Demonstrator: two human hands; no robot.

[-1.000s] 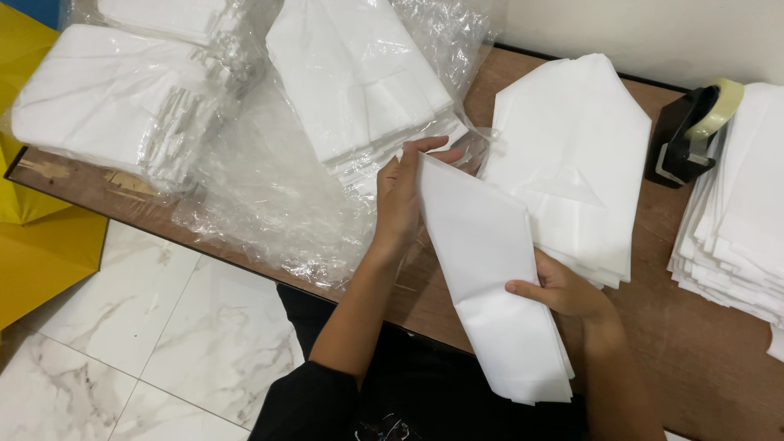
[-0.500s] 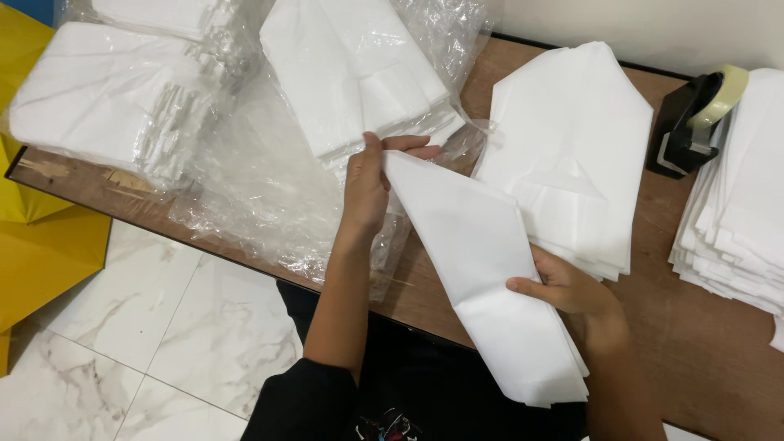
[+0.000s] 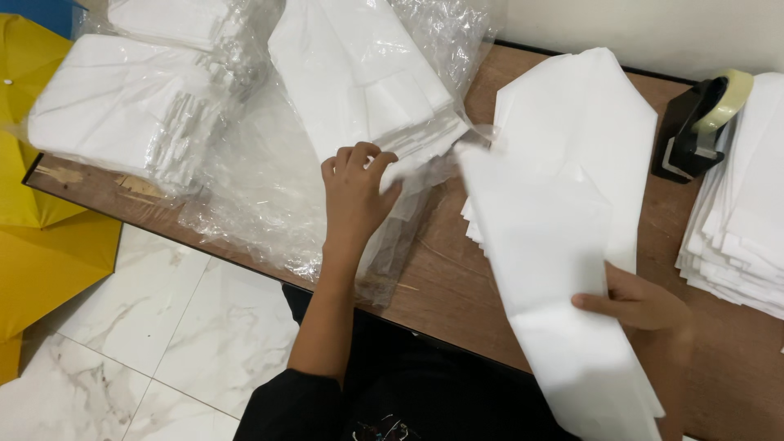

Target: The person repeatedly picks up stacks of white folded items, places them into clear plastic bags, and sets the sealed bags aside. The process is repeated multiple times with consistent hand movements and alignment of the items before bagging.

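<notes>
Left hand (image 3: pixel 355 192), fingers loosely curled, touches the plastic-wrapped white sheet stack (image 3: pixel 367 77); right hand (image 3: pixel 637 298) grips a folded white sheet (image 3: pixel 547 269).

A brown wooden tabletop (image 3: pixel 445 269) with a dark edge stands against a pale wall (image 3: pixel 653 33). Below lies a white marble-tiled floor (image 3: pixel 163 359), evenly and softly lit.

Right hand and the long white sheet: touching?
Touching. The head view shows the right hand gripping the long white sheet at its edge, thumb lying on top of the sheet with no gap.
</notes>
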